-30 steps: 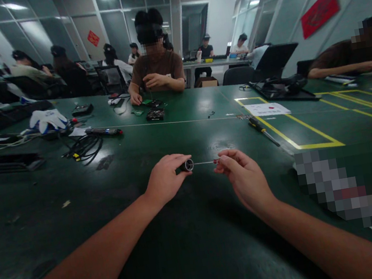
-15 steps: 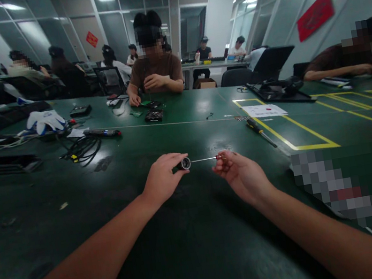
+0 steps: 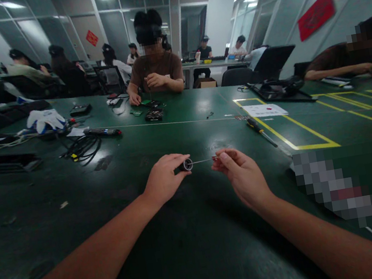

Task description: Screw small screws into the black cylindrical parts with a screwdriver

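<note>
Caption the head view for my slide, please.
Left hand holding a black cylinder, right hand a thin-shafted tool pointed toward it, above a green table.

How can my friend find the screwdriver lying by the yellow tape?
On the big green table, look past the right hand to the nearest yellow tape outline. The screwdriver lies alongside its left edge. Unlike the flat white paper nearby, it has a black-and-yellow handle and a metal shaft.

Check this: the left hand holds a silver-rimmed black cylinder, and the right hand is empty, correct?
Not quite: the head view shows the right hand holding a thin metal rod by its reddish end. The left hand does hold the silver-rimmed black cylinder.
</note>
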`<state>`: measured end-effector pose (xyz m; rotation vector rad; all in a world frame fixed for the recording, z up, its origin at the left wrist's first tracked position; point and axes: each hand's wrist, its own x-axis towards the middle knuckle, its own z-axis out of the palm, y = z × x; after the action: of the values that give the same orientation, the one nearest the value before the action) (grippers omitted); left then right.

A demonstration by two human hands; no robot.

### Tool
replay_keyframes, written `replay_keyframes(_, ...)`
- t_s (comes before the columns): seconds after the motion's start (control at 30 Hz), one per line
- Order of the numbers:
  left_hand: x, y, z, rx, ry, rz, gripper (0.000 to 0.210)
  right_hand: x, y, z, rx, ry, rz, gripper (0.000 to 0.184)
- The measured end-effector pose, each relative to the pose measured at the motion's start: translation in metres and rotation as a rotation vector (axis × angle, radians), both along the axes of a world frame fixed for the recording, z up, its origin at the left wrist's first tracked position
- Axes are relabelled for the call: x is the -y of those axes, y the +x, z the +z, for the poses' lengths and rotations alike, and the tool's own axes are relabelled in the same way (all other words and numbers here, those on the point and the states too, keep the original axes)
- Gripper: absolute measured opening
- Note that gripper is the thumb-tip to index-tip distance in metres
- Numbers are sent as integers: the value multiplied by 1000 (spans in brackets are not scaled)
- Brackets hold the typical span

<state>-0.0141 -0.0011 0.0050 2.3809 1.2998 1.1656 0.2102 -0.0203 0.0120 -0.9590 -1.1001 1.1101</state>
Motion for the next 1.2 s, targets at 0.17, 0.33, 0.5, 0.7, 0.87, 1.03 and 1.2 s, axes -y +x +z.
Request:
replay_keyframes(0.17, -2, -2, -2, -15, 18, 1, 42, 6, 1, 5, 164, 62, 25, 27)
replay_keyframes(0.33, -1, -1, 0, -39, -3, -4, 42, 12, 0, 9, 197, 105, 49, 30)
replay_keyframes(0.5, 1, 0, 1, -41, 1, -3, 44, 7, 0, 4, 226, 68, -96, 21)
replay_keyframes(0.7, 0, 2, -5, -35, 19, -35, 42, 4, -5, 3, -46, -41, -48, 28)
replay_keyframes(0.87, 0, 2, -2, -44, 21, -31, 41, -8, 5, 0, -192, -232, 94, 29)
replay_keyframes(1.03, 0, 0, 2, -46, -3, -10, 44, -17, 13, -2, -244, -200, 43, 25)
replay_keyframes(1.2, -1, 0, 0, -39, 0, -1, 45, -7, 4, 1, -178, -100, 22, 27)
